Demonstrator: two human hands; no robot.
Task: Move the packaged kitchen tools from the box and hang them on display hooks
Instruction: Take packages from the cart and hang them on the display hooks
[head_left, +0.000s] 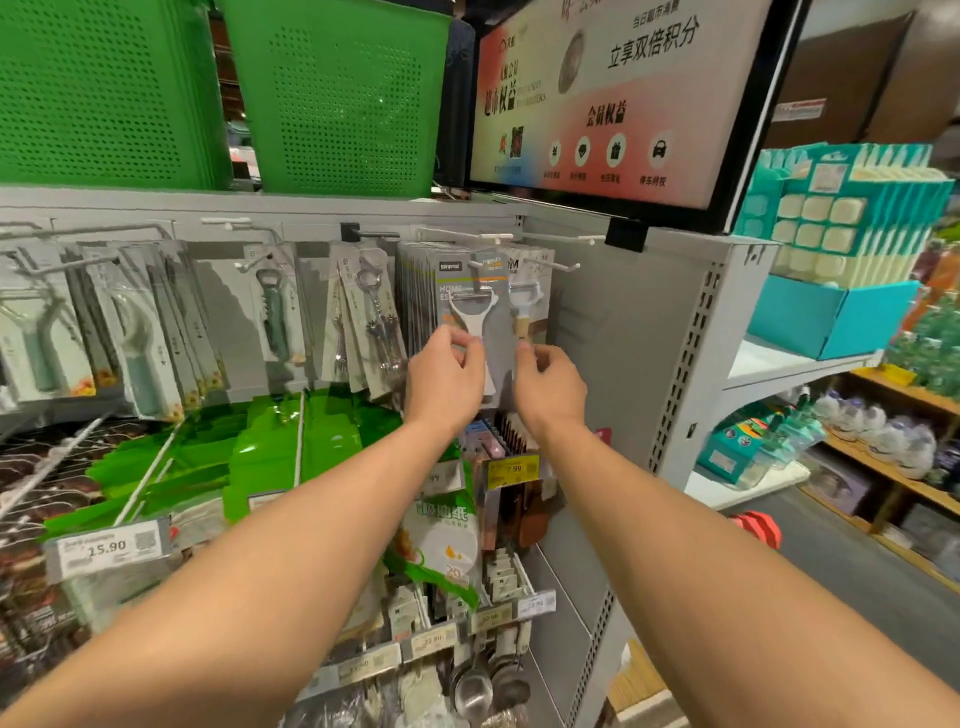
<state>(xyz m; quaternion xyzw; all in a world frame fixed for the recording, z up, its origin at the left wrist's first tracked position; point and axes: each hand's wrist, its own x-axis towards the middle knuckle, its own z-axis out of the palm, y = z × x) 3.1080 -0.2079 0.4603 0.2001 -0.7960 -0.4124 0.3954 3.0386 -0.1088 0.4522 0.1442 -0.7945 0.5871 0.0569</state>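
A grey card pack with a white peeler (471, 306) hangs in front of a stack of like packs on a white display hook (550, 266) at the upper middle of the shelf wall. My left hand (445, 375) pinches the pack's left edge. My right hand (545, 387) pinches its right edge, partly covering a second peeler pack with a wooden handle (529, 306) behind. The box is out of sight.
Bottle openers (274, 312) and corkscrew packs (370, 317) hang on hooks to the left. Green baskets (332, 93) stand on top of the shelf, beside an advert screen (613, 93). Green packets and price tags (106, 548) jut out below my arms. An aisle opens to the right.
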